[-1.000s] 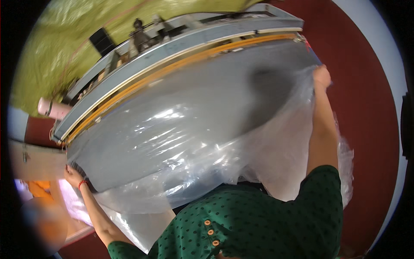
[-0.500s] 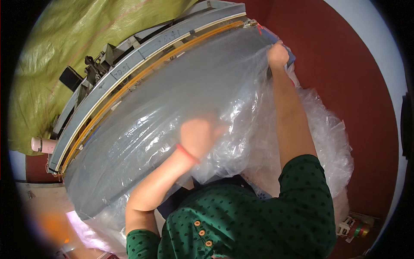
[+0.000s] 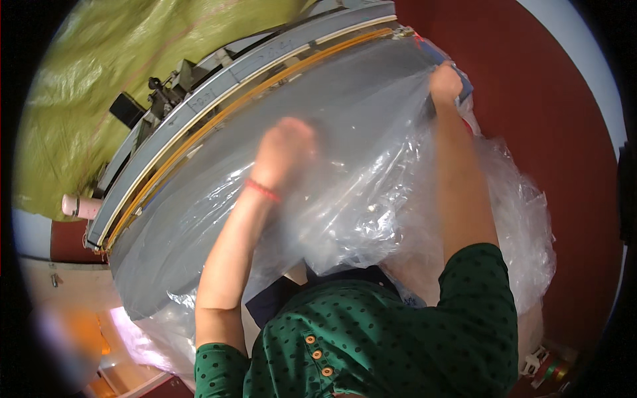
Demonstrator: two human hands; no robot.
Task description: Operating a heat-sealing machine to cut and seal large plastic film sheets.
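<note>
The right hand is gripping the clear, crinkled plastic sheet at the far right of the flat grey table. The left hand is blurring above the middle, grip indeterminable. Tensioning evenly is probably limiting creases.

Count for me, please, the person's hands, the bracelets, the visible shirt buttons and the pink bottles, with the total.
Hands: 2 (left hand; right hand, gripping plastic)
Bracelet: 1
Buttons: 3
Pink bottle: 1
Total: 7
</note>
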